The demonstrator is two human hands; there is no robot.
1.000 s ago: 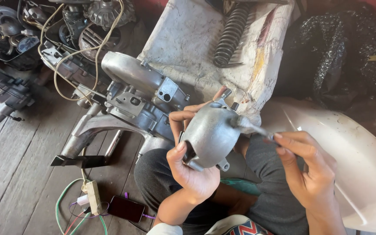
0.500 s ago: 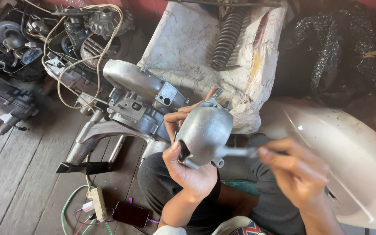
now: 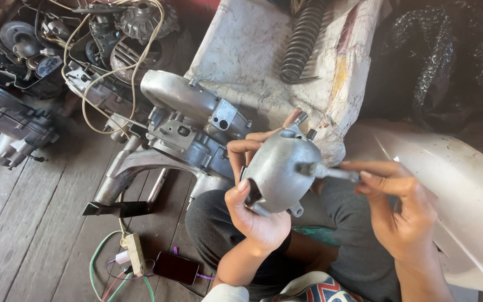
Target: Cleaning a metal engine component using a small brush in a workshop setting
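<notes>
My left hand grips a rounded grey metal engine cover, held above my lap with its outer side facing up. Studs stick out of its far edge. My right hand pinches a thin grey metal tool between thumb and fingers, and the tool's tip touches the right side of the cover. Just beyond the cover lies a grey engine casing on the wooden floor.
A black coil spring lies on a dirty white sack. A white curved body panel lies at the right. Engine parts and cream wires crowd the upper left. A phone and a power strip lie near my knee.
My right hand has moved in from the right and brought the tool's tip onto the cover. The left hand has kept its grip, tilting the cover slightly.
</notes>
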